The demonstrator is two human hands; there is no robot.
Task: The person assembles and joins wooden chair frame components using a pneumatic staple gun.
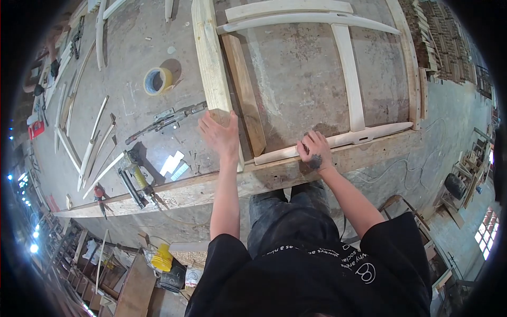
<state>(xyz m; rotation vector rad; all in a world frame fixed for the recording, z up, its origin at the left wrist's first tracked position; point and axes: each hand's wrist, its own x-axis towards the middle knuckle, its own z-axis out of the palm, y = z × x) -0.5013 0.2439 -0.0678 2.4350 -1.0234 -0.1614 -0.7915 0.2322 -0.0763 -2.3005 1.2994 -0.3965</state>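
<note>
My left hand [219,133] straddles a long pale wooden board [208,58], its thumb on the right side and its fingers on the left. My right hand [316,150] is closed over a slim, tapered wooden rail [369,136] with a slot in it, lying along the near edge of the bench. A crosspiece [348,79] joins this rail to a matching curved rail [311,19] at the far side. Between the board and the frame lies a darker wooden strip [244,92]. What my right palm covers is hidden.
Left of the board lie a long metal clamp [166,122], a roll of tape [157,81], a nail gun [138,177], a red-handled tool [99,193] and loose screws. Narrow wooden parts [90,142] are scattered farther left. A wooden edge strip [185,190] borders the bench. A yellow container [162,257] stands below.
</note>
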